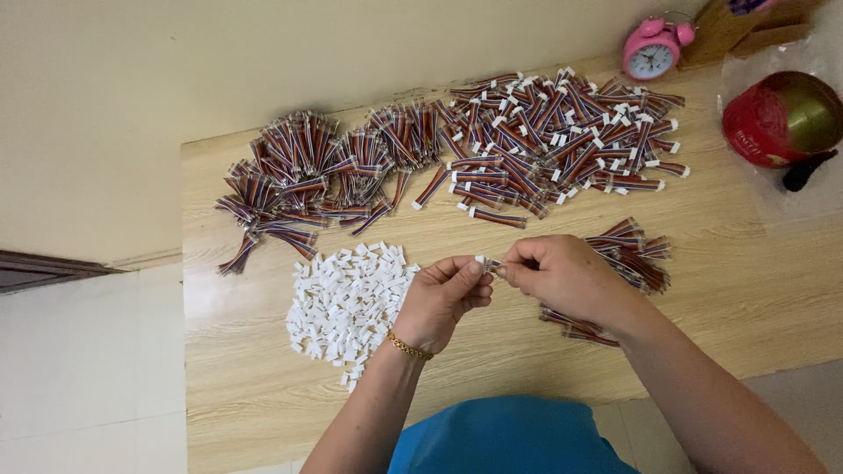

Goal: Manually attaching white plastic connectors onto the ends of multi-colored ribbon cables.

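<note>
Your left hand point(446, 298): pinches a white connector point(480, 260) at the fingertips.
Your right hand point(562, 276): grips a short multicoloured wire piece point(493, 264) meeting that connector.
Below your left hand: heap of white connectors point(347, 303) on the wooden table point(720, 290).
Far edge: wire bundles point(553, 132), pink alarm clock point(651, 51), red tin point(777, 118).
</note>
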